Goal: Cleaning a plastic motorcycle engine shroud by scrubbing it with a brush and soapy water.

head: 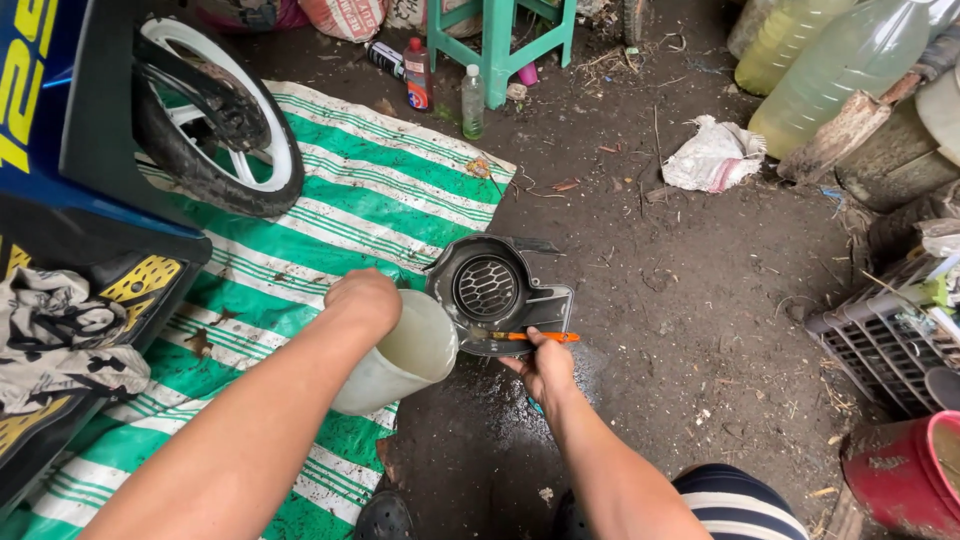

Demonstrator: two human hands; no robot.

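While our left hand (pixel 362 297) grips the tilted pale jug (pixel 400 362) at frame centre, fingers wrapped round it, our right hand (pixel 545 368) pinches an orange brush (pixel 535 337) against the dark plastic cover (pixel 497 294) on the dirt. Tilt further and we risk liquid flooding past onto the striped tarp (pixel 380 200).

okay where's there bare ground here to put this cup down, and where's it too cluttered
Bare dirt lies right of the black plastic cover, between it and the grey crate, below the white rag. The striped tarp is open between the wheel and the bottles. Crowded: the right edge, and around the green stool.
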